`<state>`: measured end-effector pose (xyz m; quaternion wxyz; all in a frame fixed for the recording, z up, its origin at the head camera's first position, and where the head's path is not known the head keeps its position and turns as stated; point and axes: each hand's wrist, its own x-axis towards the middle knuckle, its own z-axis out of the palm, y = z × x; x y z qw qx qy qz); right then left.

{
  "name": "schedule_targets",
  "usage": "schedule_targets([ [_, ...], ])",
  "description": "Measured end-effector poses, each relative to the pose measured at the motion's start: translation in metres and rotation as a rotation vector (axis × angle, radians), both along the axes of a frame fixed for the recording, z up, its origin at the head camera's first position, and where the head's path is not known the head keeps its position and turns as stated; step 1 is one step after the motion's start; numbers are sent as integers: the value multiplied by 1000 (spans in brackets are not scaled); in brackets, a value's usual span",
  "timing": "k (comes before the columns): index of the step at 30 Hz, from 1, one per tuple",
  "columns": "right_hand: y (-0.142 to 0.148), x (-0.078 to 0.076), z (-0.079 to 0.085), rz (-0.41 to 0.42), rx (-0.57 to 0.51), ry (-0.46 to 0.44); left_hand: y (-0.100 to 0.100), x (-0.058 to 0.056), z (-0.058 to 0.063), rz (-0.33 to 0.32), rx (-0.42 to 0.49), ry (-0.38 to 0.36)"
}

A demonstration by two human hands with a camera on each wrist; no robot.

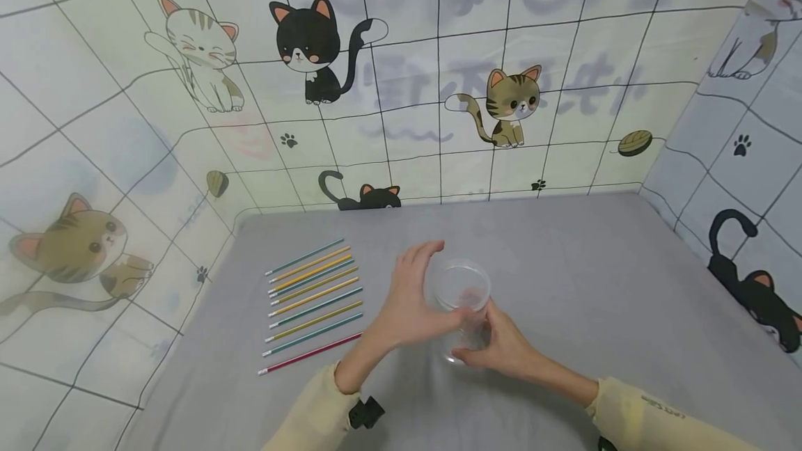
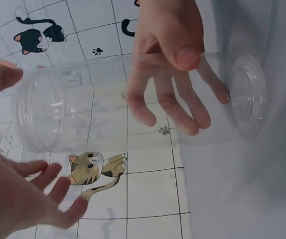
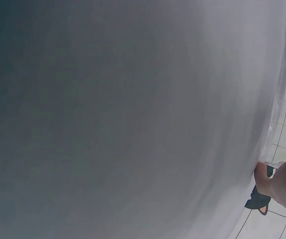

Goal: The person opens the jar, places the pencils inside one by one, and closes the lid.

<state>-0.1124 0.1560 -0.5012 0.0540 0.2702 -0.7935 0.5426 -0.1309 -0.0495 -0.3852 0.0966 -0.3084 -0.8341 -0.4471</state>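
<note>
A clear plastic jar [image 1: 461,286], a tall see-through cylinder, stands upright on the grey tabletop. My right hand [image 1: 509,345] grips its lower part from the right, thumb in front and fingers round the far side. Through the clear wall those fingers show in the left wrist view, where the jar [image 2: 103,107] lies sideways across the picture. My left hand [image 1: 410,298] is spread at the left of the jar's top, thumb close to the rim and fingers apart from the wall. Only a bit of the right hand [image 3: 282,184] shows at the right wrist view's edge.
Left of the hands, several thin pencils [image 1: 316,308] in teal, yellow, olive and red lie in a slanted row, white ends to the left. The grey cloth-covered table [image 1: 576,277] meets a white gridded backdrop [image 1: 413,117] printed with cartoon cats at the back and sides.
</note>
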Motion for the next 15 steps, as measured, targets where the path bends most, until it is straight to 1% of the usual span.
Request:
schedule_targets([
  [4,1,0,0,0,12,-10,-5,-6,1,-151,-35,-26],
  [5,1,0,0,4,10,-13,-6,-7,0,-180,-41,-30],
  [7,1,0,0,11,8,-15,-6,-8,0,-211,-46,-34],
  [8,1,0,0,17,5,-15,-6,-8,0,-216,-39,-31],
  [10,1,0,0,22,1,-13,-5,-8,0,-204,-21,-25],
  [12,2,0,-1,23,0,-12,-3,-7,-1,-164,-10,-18],
  [15,1,0,-1,13,-4,-12,1,-4,-1,-76,-12,-3],
])
